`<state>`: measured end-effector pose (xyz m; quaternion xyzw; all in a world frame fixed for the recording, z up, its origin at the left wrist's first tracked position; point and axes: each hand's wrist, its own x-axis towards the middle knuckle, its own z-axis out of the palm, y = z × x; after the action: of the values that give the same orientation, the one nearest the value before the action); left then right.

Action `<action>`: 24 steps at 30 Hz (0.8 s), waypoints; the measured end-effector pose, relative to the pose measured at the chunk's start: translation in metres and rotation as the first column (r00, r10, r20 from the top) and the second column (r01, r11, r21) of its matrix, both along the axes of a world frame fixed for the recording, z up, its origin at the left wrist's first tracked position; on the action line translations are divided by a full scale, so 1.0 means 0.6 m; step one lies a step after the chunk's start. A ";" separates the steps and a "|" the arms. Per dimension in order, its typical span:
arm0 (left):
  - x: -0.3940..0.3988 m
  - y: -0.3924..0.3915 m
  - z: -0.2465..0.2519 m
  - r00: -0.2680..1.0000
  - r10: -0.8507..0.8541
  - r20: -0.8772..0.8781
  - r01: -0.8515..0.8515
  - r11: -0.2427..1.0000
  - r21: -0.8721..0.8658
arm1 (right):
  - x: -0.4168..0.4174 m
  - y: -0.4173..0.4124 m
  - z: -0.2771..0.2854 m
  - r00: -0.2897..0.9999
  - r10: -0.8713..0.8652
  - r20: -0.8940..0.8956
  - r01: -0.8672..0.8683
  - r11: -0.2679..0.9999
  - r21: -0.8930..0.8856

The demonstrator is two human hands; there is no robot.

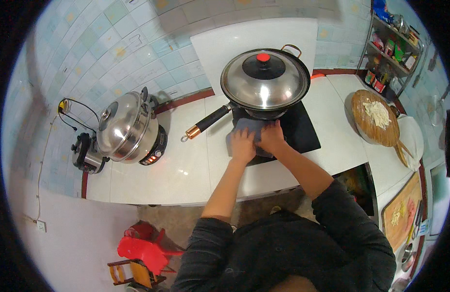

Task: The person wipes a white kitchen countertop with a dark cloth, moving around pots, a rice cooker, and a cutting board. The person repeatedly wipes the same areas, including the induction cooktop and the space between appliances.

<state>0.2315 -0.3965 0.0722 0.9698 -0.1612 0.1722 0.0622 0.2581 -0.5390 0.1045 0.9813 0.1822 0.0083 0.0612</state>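
A grey-blue cloth (pixel 251 126) lies over the front left part of the black cooktop (pixel 301 127). My left hand (pixel 243 144) presses flat on it, its fingers spread. To its right, my right hand (pixel 272 138) rests on the same cloth with bent fingers; whether it pinches the fabric cannot be told. Just beyond both hands stands a wok with a steel lid (pixel 265 87), topped by a black and red knob. The wok's black handle (pixel 214 119) points to the front left, past the cloth.
A steel steamer (pixel 126 127) on a lit base and a pressure cooker (pixel 88 155) stand at left. On the right are a floury wooden board (pixel 363 116), a spice rack (pixel 390 58) and a cutting board (pixel 396 211) with chopped food. Red stools (pixel 144 252) stand below the counter.
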 end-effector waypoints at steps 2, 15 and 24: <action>-0.006 0.000 0.011 0.999 -0.005 -0.043 0.004 0.999 -0.033 | 0.001 -0.009 -0.020 1.000 -0.012 0.012 0.012 1.000 0.010; -0.107 0.033 0.002 0.999 -0.035 -0.040 0.025 0.971 -0.238 | -0.063 0.014 -0.064 0.985 0.168 0.048 -0.175 0.958 0.226; -0.003 -0.013 -0.007 0.993 0.119 -0.013 -0.119 0.993 -0.025 | 0.026 -0.001 -0.089 0.975 0.038 0.218 -0.083 0.976 0.200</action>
<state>0.2297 -0.4044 0.0680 0.9778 -0.1007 0.1718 0.0652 0.2737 -0.5397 0.0512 0.9698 0.2026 0.1342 -0.0229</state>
